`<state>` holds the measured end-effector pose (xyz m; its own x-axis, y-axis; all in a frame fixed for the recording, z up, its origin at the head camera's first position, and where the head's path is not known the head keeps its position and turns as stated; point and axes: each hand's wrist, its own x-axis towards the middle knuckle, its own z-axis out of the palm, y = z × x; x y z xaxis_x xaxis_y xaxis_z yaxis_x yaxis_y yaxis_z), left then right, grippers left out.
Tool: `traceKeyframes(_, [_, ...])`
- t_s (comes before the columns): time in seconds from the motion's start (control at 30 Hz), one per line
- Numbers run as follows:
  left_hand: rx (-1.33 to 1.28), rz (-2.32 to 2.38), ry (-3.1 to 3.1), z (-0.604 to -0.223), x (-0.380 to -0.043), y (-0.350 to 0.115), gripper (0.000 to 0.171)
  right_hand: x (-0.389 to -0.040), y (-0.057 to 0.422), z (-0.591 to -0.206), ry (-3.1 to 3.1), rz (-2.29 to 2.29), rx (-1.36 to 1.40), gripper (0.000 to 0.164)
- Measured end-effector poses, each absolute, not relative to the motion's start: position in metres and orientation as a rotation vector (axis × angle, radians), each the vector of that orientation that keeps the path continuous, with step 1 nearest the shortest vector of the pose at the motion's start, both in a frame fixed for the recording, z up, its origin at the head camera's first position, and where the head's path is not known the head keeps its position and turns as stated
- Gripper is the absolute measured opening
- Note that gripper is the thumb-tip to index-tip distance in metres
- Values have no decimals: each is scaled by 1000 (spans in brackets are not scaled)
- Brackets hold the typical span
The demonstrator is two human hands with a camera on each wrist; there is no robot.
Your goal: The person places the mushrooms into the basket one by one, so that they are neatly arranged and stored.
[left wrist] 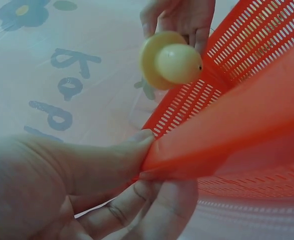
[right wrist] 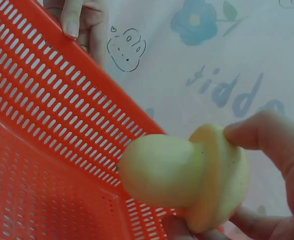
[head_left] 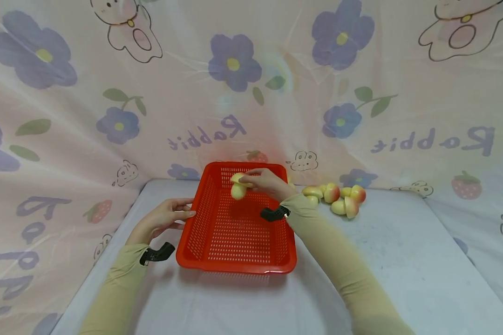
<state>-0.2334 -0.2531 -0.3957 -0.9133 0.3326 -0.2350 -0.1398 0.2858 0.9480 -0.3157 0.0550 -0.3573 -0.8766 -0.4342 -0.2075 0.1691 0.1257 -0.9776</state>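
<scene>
A red plastic basket [head_left: 239,269] with slotted walls stands tilted on the table. On its left rim my left hand [head_left: 165,217] grips with the thumb over the edge and the fingers beneath, as the left wrist view shows. Over the far part of the basket my right hand [head_left: 268,182] pinches a toy mushroom [right wrist: 161,170] by its cap. This mushroom has a pale yellow, rounded stem, which points down in the head view. Seen from the right wrist, thumb and fingers lie on opposite sides of the cap.
Several more toy mushrooms [head_left: 351,207] with yellow and reddish caps lie in a group on the white table [head_left: 402,270], right of the basket. A printed curtain [head_left: 276,121] with flowers and rabbits hangs behind and at the left side.
</scene>
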Motion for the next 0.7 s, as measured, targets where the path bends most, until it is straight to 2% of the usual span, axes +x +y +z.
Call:
traceKeyframes(0.23, [184, 1673, 2153, -395, -232, -255, 67, -322, 40, -366, 1967, -1804, -272, 33])
traceKeyframes(0.7, [188, 1660, 2168, -394, -231, -253, 66, -324, 11, -392, 1940, -1809, -243, 28])
